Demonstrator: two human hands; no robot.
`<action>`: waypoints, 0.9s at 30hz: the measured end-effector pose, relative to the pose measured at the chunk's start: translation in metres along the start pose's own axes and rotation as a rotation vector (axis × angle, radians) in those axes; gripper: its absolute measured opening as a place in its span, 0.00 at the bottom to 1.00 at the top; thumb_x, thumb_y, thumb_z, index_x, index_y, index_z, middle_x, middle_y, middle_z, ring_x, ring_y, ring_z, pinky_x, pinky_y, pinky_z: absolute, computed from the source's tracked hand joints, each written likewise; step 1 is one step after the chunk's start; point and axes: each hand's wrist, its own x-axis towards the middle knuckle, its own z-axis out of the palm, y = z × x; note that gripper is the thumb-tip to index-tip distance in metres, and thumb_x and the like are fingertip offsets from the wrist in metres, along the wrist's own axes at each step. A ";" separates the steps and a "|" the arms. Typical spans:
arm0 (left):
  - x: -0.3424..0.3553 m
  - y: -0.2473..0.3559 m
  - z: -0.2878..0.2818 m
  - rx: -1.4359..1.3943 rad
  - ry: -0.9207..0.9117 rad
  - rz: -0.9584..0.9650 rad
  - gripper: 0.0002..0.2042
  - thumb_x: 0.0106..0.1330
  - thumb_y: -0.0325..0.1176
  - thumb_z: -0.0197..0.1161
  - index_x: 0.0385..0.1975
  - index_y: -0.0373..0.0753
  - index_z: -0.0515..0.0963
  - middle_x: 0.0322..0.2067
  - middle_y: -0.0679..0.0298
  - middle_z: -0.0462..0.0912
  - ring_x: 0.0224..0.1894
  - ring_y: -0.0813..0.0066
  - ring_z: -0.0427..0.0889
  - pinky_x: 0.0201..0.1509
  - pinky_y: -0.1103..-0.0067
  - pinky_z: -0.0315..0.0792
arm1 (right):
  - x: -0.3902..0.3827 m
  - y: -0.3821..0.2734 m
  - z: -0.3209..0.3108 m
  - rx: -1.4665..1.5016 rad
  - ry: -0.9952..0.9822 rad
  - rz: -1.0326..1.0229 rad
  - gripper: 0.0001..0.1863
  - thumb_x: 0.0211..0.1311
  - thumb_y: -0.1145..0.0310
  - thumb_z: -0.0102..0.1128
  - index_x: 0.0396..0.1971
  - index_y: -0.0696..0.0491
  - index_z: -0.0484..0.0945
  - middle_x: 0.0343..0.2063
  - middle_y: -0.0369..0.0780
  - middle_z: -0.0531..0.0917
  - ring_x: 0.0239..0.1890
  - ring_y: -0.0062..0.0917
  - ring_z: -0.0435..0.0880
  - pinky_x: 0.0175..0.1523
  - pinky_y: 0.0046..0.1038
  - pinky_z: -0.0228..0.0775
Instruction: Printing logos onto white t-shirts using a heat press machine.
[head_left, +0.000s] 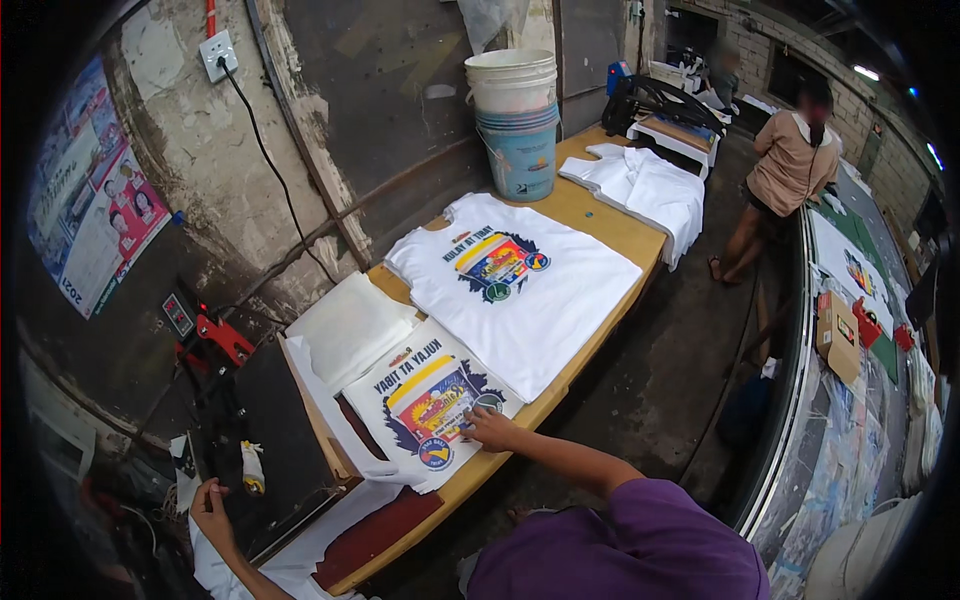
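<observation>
My right hand (490, 430) rests with its fingers stretched out on a stack of white transfer sheets (408, 462), near the right edge. The top sheet carries a mirrored, colourful print. Beside the dark flat platen of a heat press (250, 400), my left hand (211, 512) is raised, loosely curled with fingers apart, and I see nothing in it. Past the sheets, a white T-shirt (560, 310) lies flat on the yellow table, with a similar print reading the right way round. A pile of blank white sheets (350, 325) lies between the press and the wall.
Stacked buckets (518, 130) stand against the wall behind the shirt. Folded white shirts (645, 190) lie at the table's far end, before another press (665, 110). A person in a tan top (790, 150) stands at the long right-hand table, which holds a cardboard box (838, 335).
</observation>
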 end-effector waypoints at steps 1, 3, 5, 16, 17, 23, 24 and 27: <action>-0.002 0.000 0.001 0.004 0.010 -0.001 0.10 0.66 0.32 0.57 0.35 0.29 0.79 0.24 0.62 0.80 0.29 0.77 0.77 0.37 0.80 0.69 | -0.002 0.000 -0.001 0.039 -0.038 -0.010 0.40 0.40 0.58 0.71 0.59 0.35 0.68 0.62 0.46 0.63 0.64 0.44 0.59 0.62 0.46 0.59; -0.002 0.003 0.000 0.018 0.018 -0.021 0.10 0.66 0.32 0.57 0.34 0.29 0.78 0.23 0.62 0.80 0.28 0.77 0.77 0.36 0.81 0.69 | -0.002 -0.002 -0.004 0.015 -0.027 -0.073 0.38 0.41 0.58 0.70 0.58 0.35 0.69 0.62 0.46 0.64 0.64 0.43 0.60 0.60 0.46 0.60; -0.002 0.004 0.000 0.027 0.028 -0.020 0.10 0.66 0.32 0.57 0.34 0.29 0.78 0.23 0.62 0.80 0.27 0.78 0.77 0.36 0.81 0.69 | 0.000 -0.003 -0.005 -0.022 -0.021 -0.138 0.37 0.41 0.58 0.70 0.57 0.35 0.70 0.61 0.46 0.64 0.63 0.42 0.62 0.58 0.48 0.60; -0.003 -0.003 0.000 0.009 0.045 -0.041 0.10 0.67 0.32 0.57 0.33 0.30 0.78 0.22 0.62 0.80 0.27 0.79 0.77 0.33 0.81 0.68 | 0.015 -0.002 0.004 0.049 -0.035 -0.038 0.40 0.38 0.60 0.71 0.59 0.36 0.67 0.60 0.45 0.63 0.62 0.39 0.62 0.54 0.45 0.64; -0.003 -0.003 0.000 -0.005 0.053 -0.032 0.10 0.67 0.32 0.57 0.33 0.30 0.78 0.22 0.62 0.80 0.26 0.79 0.77 0.33 0.81 0.68 | 0.015 -0.002 0.005 0.055 -0.036 -0.038 0.40 0.38 0.60 0.71 0.59 0.36 0.67 0.61 0.46 0.63 0.62 0.39 0.62 0.54 0.46 0.64; -0.003 -0.010 -0.001 -0.031 0.068 -0.008 0.10 0.66 0.32 0.57 0.33 0.29 0.78 0.22 0.62 0.80 0.26 0.78 0.76 0.34 0.81 0.68 | 0.015 -0.005 0.000 0.075 -0.052 -0.017 0.39 0.38 0.61 0.70 0.57 0.37 0.68 0.60 0.46 0.64 0.62 0.40 0.62 0.53 0.46 0.64; -0.003 -0.010 -0.001 -0.043 0.067 0.005 0.10 0.66 0.32 0.57 0.33 0.29 0.79 0.22 0.62 0.80 0.26 0.78 0.76 0.34 0.81 0.68 | 0.015 -0.006 -0.002 0.074 -0.053 -0.019 0.39 0.38 0.61 0.70 0.57 0.37 0.68 0.60 0.46 0.64 0.62 0.40 0.62 0.53 0.46 0.64; -0.003 -0.008 0.000 -0.032 0.066 -0.007 0.10 0.66 0.32 0.57 0.33 0.29 0.78 0.22 0.62 0.80 0.26 0.78 0.76 0.34 0.81 0.69 | 0.016 -0.007 -0.003 0.040 -0.049 -0.014 0.37 0.39 0.62 0.70 0.57 0.37 0.69 0.59 0.47 0.65 0.61 0.40 0.63 0.53 0.46 0.65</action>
